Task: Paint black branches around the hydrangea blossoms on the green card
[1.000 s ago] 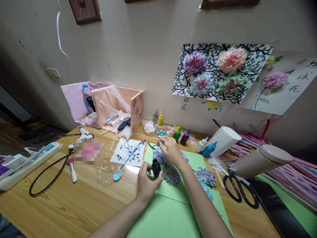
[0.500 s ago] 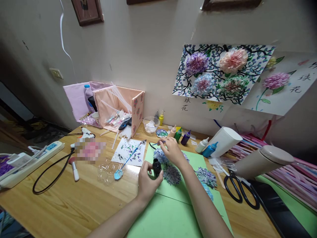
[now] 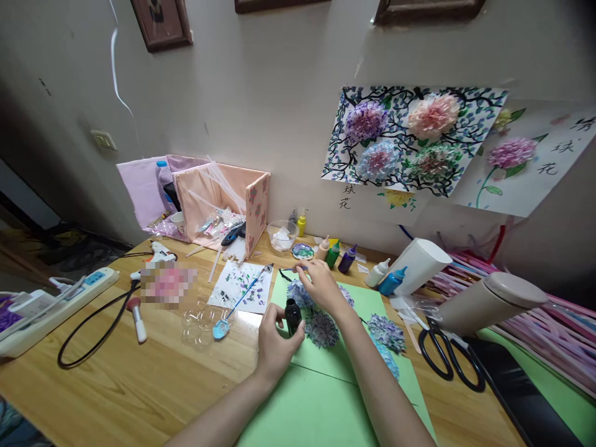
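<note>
Upright in my left hand [image 3: 275, 341] is a small open black bottle [image 3: 293, 316], with fingers and thumb wrapped round it. My right hand [image 3: 320, 282] is pinched on a thin blue brush [image 3: 298, 269] over the upper part of the green sheet [image 3: 326, 403]. Black marks [image 3: 285, 275] show on the sheet near the brush. Beneath and beside my right hand are bluish-purple paper flowers [image 3: 322, 329]. Another purple flower [image 3: 387, 333] and a light blue one [image 3: 385, 359] lie right of my right forearm.
Behind the sheet stand a green paint bottle [image 3: 332, 255], a purple one [image 3: 347, 259] and a blue one [image 3: 392, 282]. Black scissors [image 3: 449, 357] lie at the right. Left are a spotted white paper [image 3: 239, 285], a clear palette [image 3: 198, 326], a glue gun [image 3: 161, 253] and a power strip [image 3: 60, 310].
The view has shifted slightly. Both hands stay in nearly the same places, with the left still round the black bottle and the right still on the brush.
</note>
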Action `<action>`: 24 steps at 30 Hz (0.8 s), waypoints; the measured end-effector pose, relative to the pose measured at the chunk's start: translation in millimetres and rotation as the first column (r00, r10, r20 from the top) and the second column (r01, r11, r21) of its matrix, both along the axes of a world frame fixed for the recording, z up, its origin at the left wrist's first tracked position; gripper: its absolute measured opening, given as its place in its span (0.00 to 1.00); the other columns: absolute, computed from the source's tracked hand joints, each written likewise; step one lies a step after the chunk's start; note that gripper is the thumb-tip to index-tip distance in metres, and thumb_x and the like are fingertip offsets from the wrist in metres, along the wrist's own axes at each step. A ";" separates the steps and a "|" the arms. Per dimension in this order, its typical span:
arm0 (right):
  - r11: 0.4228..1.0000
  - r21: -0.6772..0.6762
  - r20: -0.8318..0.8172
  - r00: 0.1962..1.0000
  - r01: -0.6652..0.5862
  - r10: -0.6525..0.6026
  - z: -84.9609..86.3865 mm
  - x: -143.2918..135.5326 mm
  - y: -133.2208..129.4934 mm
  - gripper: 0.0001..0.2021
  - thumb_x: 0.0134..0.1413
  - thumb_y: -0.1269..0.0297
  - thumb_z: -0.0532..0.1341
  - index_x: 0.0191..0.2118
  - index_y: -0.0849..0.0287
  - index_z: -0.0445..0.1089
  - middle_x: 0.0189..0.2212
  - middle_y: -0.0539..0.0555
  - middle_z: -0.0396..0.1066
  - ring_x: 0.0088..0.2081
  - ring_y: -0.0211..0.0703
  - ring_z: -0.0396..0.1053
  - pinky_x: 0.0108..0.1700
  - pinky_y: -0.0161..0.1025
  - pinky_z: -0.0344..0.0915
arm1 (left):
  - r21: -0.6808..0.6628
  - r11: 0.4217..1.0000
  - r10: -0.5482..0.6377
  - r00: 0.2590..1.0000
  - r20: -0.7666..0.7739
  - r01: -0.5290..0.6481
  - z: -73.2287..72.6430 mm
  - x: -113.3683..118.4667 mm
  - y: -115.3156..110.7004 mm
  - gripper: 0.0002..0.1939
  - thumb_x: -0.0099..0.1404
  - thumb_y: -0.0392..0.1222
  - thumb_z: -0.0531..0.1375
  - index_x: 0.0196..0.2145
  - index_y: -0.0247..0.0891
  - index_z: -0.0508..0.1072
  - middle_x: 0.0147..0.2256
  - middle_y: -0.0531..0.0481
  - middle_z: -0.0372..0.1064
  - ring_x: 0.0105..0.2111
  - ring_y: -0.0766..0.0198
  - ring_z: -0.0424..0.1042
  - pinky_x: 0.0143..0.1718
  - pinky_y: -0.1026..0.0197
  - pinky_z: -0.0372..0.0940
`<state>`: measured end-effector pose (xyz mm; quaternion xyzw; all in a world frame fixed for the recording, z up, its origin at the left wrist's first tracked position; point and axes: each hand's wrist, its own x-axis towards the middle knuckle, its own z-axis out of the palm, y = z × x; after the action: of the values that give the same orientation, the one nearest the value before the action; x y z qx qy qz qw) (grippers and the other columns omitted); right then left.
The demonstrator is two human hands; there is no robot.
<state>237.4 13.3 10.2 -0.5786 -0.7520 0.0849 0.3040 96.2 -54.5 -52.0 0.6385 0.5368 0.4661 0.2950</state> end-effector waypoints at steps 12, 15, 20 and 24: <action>1.000 -0.015 -0.007 1.000 0.004 -0.004 -5.3 -1.6 3.3 0.11 0.61 0.64 0.49 0.39 0.56 0.68 0.35 0.54 0.71 0.41 0.44 0.65 0.48 0.42 0.56 | 0.004 1.000 -0.012 1.000 0.006 0.012 -1.5 0.4 1.1 0.12 0.55 0.45 0.60 0.26 0.39 0.59 0.25 0.55 0.59 0.27 0.66 0.60 0.29 0.63 0.57; 1.000 -0.026 -0.014 1.000 0.012 -0.012 -5.9 -1.4 3.2 0.12 0.61 0.64 0.49 0.38 0.57 0.69 0.34 0.55 0.71 0.42 0.45 0.65 0.48 0.43 0.56 | 0.017 1.000 -0.007 1.000 0.017 0.007 -0.6 0.4 0.7 0.11 0.55 0.44 0.60 0.26 0.39 0.59 0.25 0.55 0.60 0.26 0.66 0.60 0.29 0.63 0.57; 0.999 -0.035 -0.025 1.000 0.005 -0.006 -6.6 -0.9 3.4 0.12 0.62 0.64 0.48 0.39 0.57 0.69 0.35 0.55 0.71 0.42 0.44 0.65 0.48 0.42 0.57 | 0.006 1.000 -0.009 1.000 0.000 0.009 0.1 0.3 0.8 0.11 0.55 0.44 0.60 0.26 0.39 0.59 0.25 0.55 0.60 0.27 0.66 0.61 0.29 0.63 0.56; 0.999 -0.041 -0.021 1.000 0.001 -0.001 -6.0 -1.4 2.8 0.12 0.62 0.63 0.49 0.38 0.57 0.69 0.34 0.55 0.71 0.41 0.45 0.65 0.48 0.42 0.57 | 0.002 1.000 -0.008 1.000 0.004 0.008 0.7 0.3 0.3 0.11 0.55 0.45 0.60 0.26 0.39 0.59 0.25 0.55 0.60 0.27 0.66 0.60 0.29 0.63 0.57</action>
<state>236.0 16.2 4.1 -0.5842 -0.7466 0.1063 0.3001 96.5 -54.2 -51.3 0.6400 0.5330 0.4667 0.2975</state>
